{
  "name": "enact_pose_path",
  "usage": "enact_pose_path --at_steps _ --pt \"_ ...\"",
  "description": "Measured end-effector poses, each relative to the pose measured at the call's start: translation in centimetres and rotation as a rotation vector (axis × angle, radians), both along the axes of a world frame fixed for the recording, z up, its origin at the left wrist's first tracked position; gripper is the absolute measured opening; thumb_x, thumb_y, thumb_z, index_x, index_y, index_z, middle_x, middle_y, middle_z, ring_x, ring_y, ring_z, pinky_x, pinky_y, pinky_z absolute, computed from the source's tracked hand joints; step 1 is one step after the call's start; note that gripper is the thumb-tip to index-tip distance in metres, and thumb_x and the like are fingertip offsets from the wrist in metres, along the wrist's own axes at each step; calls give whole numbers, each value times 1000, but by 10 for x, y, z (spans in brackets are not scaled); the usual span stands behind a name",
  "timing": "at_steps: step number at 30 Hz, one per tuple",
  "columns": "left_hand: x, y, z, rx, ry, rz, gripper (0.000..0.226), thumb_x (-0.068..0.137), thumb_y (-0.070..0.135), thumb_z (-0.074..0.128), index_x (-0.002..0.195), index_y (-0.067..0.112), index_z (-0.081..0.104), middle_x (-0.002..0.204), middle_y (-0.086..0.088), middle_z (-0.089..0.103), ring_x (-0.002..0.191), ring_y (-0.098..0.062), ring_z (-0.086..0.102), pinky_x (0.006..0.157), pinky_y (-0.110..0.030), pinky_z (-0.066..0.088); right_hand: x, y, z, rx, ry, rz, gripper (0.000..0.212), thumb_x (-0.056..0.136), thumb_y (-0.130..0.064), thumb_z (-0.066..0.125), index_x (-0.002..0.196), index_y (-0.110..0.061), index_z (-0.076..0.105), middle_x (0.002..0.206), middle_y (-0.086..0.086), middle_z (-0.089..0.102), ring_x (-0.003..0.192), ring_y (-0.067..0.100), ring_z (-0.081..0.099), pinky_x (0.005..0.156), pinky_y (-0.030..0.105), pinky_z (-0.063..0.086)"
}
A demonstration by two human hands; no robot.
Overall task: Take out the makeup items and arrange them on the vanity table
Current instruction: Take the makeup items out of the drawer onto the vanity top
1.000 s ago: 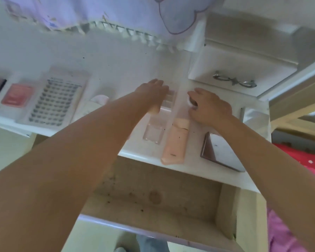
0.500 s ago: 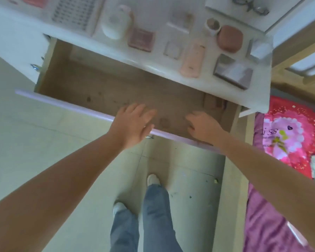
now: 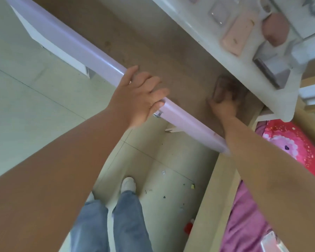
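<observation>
1. the left hand (image 3: 137,99) rests on the lilac front rail of the open drawer (image 3: 91,51), fingers loosely spread over the rail's top edge and thumb on its outer face.
2. the right hand (image 3: 223,106) reaches deep into the drawer's back right corner, under the vanity table (image 3: 198,31) edge, fingers curled around a small brownish makeup case (image 3: 221,88).
3. the case sits on the drawer floor in shadow; its details are too blurred to tell.
4. on the table near its front edge lie a long pink case (image 3: 237,34), a rounded pink compact (image 3: 275,30), a clear square box (image 3: 219,12) and a dark flat palette (image 3: 271,72).
5. below, jeans (image 3: 115,224) and a white shoe (image 3: 128,183) stand on the tiled floor.
</observation>
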State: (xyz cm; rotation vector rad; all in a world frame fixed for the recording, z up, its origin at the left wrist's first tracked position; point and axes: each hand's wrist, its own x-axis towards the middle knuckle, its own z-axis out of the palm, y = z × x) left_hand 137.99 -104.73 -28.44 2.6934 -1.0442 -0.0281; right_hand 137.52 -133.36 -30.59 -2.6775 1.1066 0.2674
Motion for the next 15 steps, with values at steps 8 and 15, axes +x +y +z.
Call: enact_pose_path --at_steps 8,15 --pt "4 0 5 48 114 -10 40 97 37 19 137 32 26 149 3 18 139 -18 7 113 -40 -8 19 39 -1 -9 152 148 76 69 -39 71 129 -5 38 134 19 42 124 33 38 97 32 36" --pt "-5 2 25 211 207 25 51 98 36 13 144 28 -6 155 -2 -9 141 -21 -17 111 -43 -14 4 81 42 264 108 256 50 68 -27 74 107 -15 46 104 4 57 92 22 57 70 25 44"
